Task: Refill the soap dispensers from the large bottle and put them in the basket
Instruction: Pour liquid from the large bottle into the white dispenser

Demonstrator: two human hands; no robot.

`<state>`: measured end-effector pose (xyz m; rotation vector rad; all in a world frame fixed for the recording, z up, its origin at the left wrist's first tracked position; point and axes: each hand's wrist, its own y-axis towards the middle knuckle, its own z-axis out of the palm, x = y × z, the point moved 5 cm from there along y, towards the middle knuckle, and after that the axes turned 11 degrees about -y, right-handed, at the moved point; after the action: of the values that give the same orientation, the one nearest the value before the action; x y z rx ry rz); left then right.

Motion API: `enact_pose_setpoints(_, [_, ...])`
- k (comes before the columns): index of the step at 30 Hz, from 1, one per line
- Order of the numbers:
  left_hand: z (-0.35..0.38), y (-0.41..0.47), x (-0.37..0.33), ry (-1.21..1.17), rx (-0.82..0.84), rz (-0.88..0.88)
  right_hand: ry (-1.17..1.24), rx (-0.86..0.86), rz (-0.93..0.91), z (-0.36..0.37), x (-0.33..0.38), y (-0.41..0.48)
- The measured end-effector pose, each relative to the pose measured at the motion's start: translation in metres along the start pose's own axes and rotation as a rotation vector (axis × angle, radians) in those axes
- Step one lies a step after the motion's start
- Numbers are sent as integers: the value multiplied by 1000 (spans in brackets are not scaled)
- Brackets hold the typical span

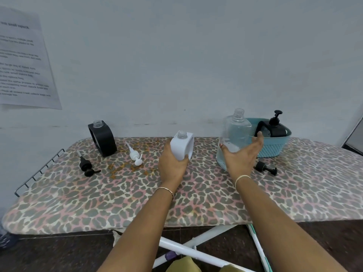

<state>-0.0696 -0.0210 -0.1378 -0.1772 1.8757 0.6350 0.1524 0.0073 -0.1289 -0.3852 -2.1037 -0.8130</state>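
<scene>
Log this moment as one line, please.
left hand: grips white dispenser | right hand: open at large bottle | basket: black dispenser inside

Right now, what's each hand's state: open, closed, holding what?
Left hand: grips the white dispenser.
Right hand: open, fingers spread at the large bottle, not closed round it.

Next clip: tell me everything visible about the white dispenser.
The white dispenser is a squarish, round-cornered bottle of matte white plastic with a clear threaded neck, open, no pump on it. It stands roughly upright over the middle of the board. The left hand grips its lower end; whether it rests on the board is hidden.
</scene>
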Motion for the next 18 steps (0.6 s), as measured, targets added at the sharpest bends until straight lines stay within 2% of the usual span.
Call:
enact_pose_setpoints(5, [-1,7,2,110,47,-2,126,47,55,5,0,10])
enact_pose_setpoints(10, [-1,6,3,153,61,-8,23,93,62,10,-3,12])
enact_pose_setpoints(14, [-3,4,2,158,64,2,-75,110,-44,10,12,7])
enact_pose_setpoints(18, [-3,4,1,160,69,14,-204,106,-302,16,34,-5])
